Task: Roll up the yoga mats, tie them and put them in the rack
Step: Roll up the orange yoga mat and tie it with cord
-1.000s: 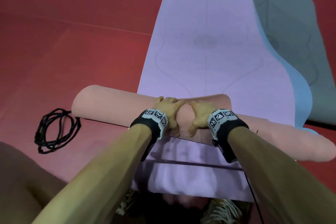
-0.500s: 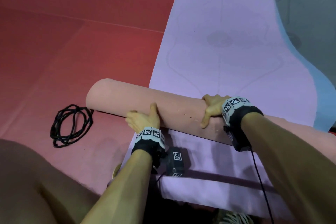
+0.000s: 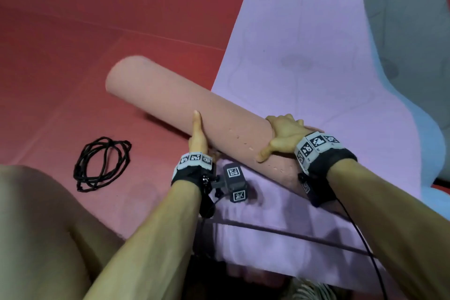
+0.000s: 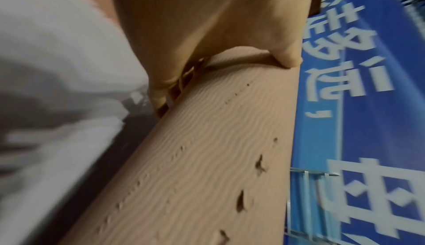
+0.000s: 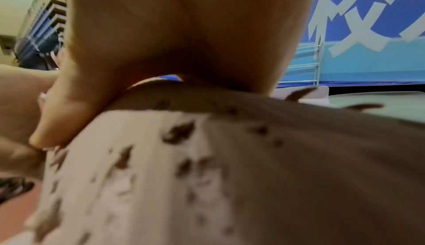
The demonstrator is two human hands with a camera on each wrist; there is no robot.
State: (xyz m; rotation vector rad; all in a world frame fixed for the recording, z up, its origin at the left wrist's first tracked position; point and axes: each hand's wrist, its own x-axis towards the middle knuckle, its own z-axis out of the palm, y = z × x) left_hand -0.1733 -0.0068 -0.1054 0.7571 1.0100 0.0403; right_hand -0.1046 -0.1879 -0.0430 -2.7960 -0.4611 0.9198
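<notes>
The rolled salmon-pink yoga mat (image 3: 170, 105) lies slantwise across the near end of a flat purple mat (image 3: 304, 44), its left end out over the red floor. My left hand (image 3: 198, 136) grips the roll from below near its middle, thumb up the near side; the left wrist view shows my fingers (image 4: 161, 96) curled under the ribbed roll (image 4: 207, 167). My right hand (image 3: 282, 136) clasps the roll from above, farther right, thumb on the near side. In the right wrist view the palm (image 5: 184, 30) arches over the roll (image 5: 207, 176). A coiled black cord (image 3: 102, 163) lies on the floor, left of my hands.
A grey mat (image 3: 409, 19) lies flat right of the purple one, and a light blue mat's edge (image 3: 433, 141) shows between them. My bare knee (image 3: 36, 226) fills the lower left. A pale wire rack (image 5: 308, 56) stands against a blue banner wall.
My hands were side by side on top of the roll. The left hand slid left and went under it; the roll's left end swung away from me.
</notes>
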